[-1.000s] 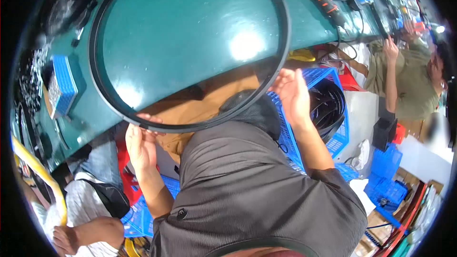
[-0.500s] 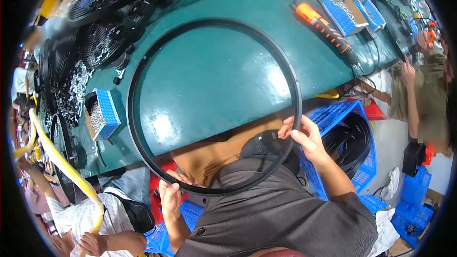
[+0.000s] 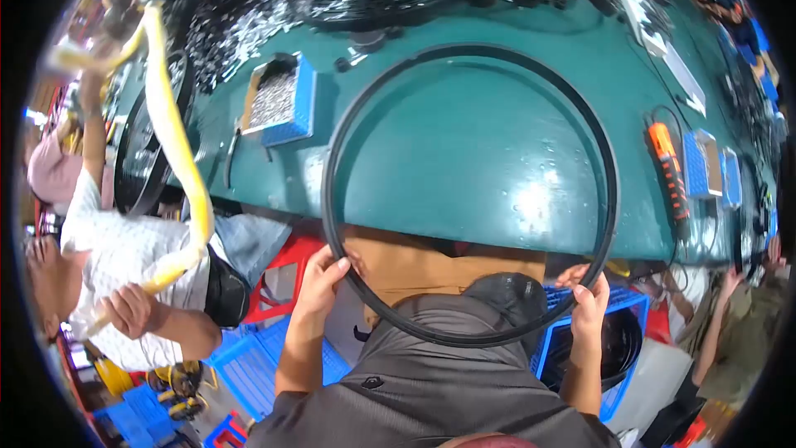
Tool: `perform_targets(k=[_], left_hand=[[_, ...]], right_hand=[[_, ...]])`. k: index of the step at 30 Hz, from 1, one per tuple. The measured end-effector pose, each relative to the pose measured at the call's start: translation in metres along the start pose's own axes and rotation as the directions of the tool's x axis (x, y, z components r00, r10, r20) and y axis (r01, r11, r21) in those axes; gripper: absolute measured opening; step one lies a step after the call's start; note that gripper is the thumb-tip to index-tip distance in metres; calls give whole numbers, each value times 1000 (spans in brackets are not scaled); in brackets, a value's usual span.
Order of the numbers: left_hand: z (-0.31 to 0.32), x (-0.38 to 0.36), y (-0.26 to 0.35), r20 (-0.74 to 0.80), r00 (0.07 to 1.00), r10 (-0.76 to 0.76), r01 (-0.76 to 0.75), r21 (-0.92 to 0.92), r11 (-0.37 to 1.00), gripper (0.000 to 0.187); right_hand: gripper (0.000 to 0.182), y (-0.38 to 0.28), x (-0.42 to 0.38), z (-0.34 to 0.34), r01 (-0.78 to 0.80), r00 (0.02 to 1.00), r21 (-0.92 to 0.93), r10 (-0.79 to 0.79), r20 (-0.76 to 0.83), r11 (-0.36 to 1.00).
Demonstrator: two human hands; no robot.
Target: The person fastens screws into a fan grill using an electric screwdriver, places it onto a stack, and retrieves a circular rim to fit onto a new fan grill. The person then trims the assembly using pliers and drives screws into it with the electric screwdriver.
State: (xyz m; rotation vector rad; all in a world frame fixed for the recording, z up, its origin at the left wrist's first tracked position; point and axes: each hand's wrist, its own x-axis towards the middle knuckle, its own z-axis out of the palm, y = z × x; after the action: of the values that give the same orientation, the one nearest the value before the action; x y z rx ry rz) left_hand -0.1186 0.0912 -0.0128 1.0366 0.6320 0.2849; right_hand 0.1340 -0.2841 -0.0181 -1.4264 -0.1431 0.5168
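A large thin black ring (image 3: pixel 473 338) is held over my lap and the edge of the green table. Its far side reaches out above the tabletop. My left hand (image 3: pixel 325 277) grips the ring's lower left, thumb on top and fingers curled around it. At the lower right, my right hand (image 3: pixel 585 289) is closed on the ring the same way. Through the hoop I see the green table (image 3: pixel 464 166) and a brown cardboard surface (image 3: pixel 414 270) below its edge.
A blue box of small metal parts (image 3: pixel 286 104) stands at left. Black fan grilles and loose hardware (image 3: pixel 249 33) lie behind. An orange electric screwdriver (image 3: pixel 670 170) rests at right near blue boxes (image 3: pixel 703 164). A person (image 3: pixel 141 282) sits at left, holding a long yellow-and-white curved thing (image 3: pixel 178 141).
My view has turned left, so the table's contents sit farther right. My left hand has shifted up the ring's left side; both hands still grip it.
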Motion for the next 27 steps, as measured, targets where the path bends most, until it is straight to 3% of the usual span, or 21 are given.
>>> perform_targets(k=[3, 9, 12, 13, 15, 18, 21, 23, 24, 25, 26, 27], left_hand=[[-5, 8, -6, -13, 999, 40, -40, 43, 998, 42], [-6, 7, -2, -15, 998, 64, -61, 136, 989, 44], [-5, 7, -3, -42, 998, 42, -38, 91, 995, 58], [-4, 8, -2, -16, 998, 63, -61, 97, 993, 75], [-5, 9, 0, 32, 998, 45, -45, 18, 999, 84], [-5, 10, 6, 35, 998, 46, -47, 38, 998, 91], [-1, 12, 11, 30, 999, 41, -42, 55, 998, 89], [0, 12, 9, 23, 996, 88, -89, 27, 996, 68], [3, 11, 12, 16, 989, 144, -145, 105, 984, 50], [9, 8, 13, -54, 990, 129, -115, 205, 972, 36], [16, 11, 14, -89, 974, 207, -149, 434, 889, 34], [15, 11, 9, -132, 987, 96, -60, 253, 966, 37]], right_hand=[[28, 2, 1, -2, -2, 1000, 28, 1, 26, 1000], [29, 10, 5, -6, 24, 998, 59, -28, 58, 998], [30, 10, 4, -8, 21, 997, 62, -26, 73, 998], [29, 10, 4, -8, 23, 997, 63, -27, 72, 998], [29, 9, 4, -11, 27, 995, 46, -31, 90, 999], [30, 11, 6, -8, 14, 996, 96, -22, 87, 995], [30, 16, 10, -7, 32, 995, 114, -42, 88, 993], [30, 16, 9, -12, 45, 998, 76, -49, 49, 996], [30, 8, 4, 0, 0, 999, -19, -1, -54, 1000], [30, -3, 1, 8, -22, 998, -192, 11, -55, 981], [29, 0, 2, 5, 14, 1000, -229, -10, 16, 973], [31, 6, -2, 2, -18, 1000, -219, 13, -26, 976]])
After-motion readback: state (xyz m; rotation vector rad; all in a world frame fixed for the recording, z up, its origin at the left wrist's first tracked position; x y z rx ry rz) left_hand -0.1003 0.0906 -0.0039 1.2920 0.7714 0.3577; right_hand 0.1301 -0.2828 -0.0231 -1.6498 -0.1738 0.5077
